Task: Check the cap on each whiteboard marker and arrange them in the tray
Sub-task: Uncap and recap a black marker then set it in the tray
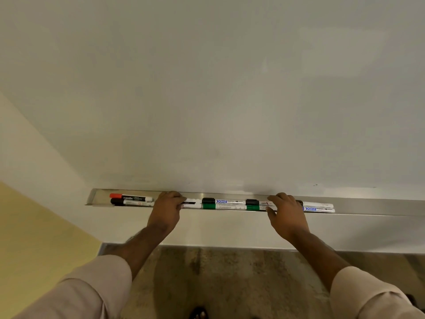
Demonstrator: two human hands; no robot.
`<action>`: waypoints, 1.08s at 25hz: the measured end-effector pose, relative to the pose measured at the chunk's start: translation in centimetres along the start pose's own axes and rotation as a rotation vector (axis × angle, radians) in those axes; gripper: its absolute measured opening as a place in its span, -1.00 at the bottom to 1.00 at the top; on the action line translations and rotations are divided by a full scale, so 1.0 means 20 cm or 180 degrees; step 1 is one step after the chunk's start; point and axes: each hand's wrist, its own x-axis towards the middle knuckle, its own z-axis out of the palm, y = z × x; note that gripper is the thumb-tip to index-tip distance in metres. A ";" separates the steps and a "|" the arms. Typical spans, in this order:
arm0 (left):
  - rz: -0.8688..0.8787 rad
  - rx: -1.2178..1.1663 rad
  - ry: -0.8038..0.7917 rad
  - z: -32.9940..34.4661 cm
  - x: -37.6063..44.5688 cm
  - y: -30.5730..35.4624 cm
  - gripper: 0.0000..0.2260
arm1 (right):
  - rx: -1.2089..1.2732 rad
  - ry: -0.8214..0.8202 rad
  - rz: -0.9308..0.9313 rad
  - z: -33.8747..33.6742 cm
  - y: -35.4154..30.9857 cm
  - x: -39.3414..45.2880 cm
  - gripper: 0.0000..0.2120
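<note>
A metal tray (pixel 368 207) runs along the bottom of the whiteboard, holding several markers in two rows. At the left end lie a red-capped marker (pixel 131 197) and a black-capped marker (pixel 128 202). In the middle a black-capped marker (pixel 226 201) lies behind a green-capped marker (pixel 224 206). My left hand (pixel 166 209) curls over the tray and pinches the ends of two white markers (pixel 192 203). My right hand (pixel 287 214) curls over another black-and-green pair (pixel 253 204), thumb at the front. Two white barrels (pixel 319 207) stick out to its right.
The whiteboard (pixel 218 100) fills the upper view. A cream and yellow wall (pixel 30 203) lies to the left. Below the tray is a white panel with a metal strip (pixel 207 246), then a speckled floor (pixel 218 284).
</note>
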 end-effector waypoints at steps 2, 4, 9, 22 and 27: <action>-0.0036 -0.0050 0.0039 0.01 0.01 0.00 -0.80 | 0.0041 -0.0030 0.0004 0.01 -0.04 0.00 -0.70; -0.0003 0.0001 0.0028 0.02 0.02 0.01 -0.80 | 0.0038 -0.0050 -0.0032 0.02 -0.06 0.00 -0.70; 0.0080 0.0022 0.0067 0.03 0.02 0.03 -0.79 | 0.0026 -0.0037 -0.0050 0.02 -0.09 0.00 -0.71; -0.0973 0.0870 0.0441 -0.21 -0.14 -0.34 -0.64 | 0.0043 -0.0111 -0.0069 0.05 -0.12 -0.03 -0.75; -0.0760 0.0995 0.0127 -0.26 -0.05 -0.45 -0.61 | 0.0047 -0.0091 -0.0101 0.06 -0.14 -0.04 -0.72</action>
